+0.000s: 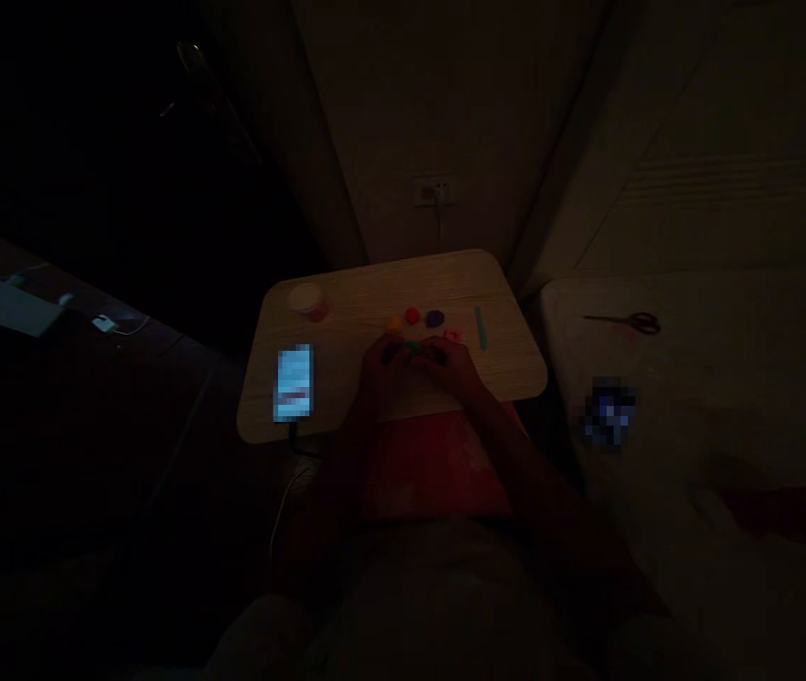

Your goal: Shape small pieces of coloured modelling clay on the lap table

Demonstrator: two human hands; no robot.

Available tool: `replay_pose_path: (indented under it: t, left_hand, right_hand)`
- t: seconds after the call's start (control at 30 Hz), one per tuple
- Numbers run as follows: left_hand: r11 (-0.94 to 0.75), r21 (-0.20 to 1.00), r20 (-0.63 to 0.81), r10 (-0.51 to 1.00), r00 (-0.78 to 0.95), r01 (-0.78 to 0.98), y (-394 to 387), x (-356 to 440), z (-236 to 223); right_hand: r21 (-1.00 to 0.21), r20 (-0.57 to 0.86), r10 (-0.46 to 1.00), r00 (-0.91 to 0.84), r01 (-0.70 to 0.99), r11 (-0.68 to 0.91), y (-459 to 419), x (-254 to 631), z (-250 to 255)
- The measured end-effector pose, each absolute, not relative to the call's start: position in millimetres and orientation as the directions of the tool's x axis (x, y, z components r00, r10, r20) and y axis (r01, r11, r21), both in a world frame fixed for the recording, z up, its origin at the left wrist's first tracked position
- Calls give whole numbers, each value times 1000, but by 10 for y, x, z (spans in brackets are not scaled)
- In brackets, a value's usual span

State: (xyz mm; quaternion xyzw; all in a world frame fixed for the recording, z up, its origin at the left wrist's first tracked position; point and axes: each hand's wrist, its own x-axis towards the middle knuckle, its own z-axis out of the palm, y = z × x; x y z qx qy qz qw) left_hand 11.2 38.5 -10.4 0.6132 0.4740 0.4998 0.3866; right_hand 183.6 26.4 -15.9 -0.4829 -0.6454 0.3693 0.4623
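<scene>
Room: very dim, with a plain wall behind and a white socket plate on it, a cable hanging from its plug.
Table: small, pale top with fine streaks like wood grain, all corners rounded.
Green lump: small, held between the fingertips of both hands, toward the middle of the table; its exact shape is mostly hidden.
Left hand: fingers curled, tips pinching the green lump from the left.
Right hand: bent likewise, thumb and fingers gripping the lump's other side.
Coloured lumps: smooth-looking and matt, a yellow one, a rounded red one and a broader purple one toward the far edge; a pink piece just beyond the right hand.
Teal strip: slim, flat, straight, near the right edge.
Tub: round, pale-topped, reddish lower down, by the far left corner.
Lit screen: blurred, close to the left edge.
Red surface: worn in patches, below the near edge.
Pale surface: right of the table, bearing scissors with dark looped handles.
</scene>
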Motion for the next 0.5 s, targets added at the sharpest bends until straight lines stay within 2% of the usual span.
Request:
replay_pose_path:
  t: [0.3,0.5]
  left_hand:
    - [-259,936,230,962,145,240,358,118,-120]
    - [-276,911,222,954,199,306,354,135,-98]
  right_hand:
    - [-910,323,943,-79,246,333,280,1854,-200]
    - [-921,280,955,-96,253,296,281,1852,-204]
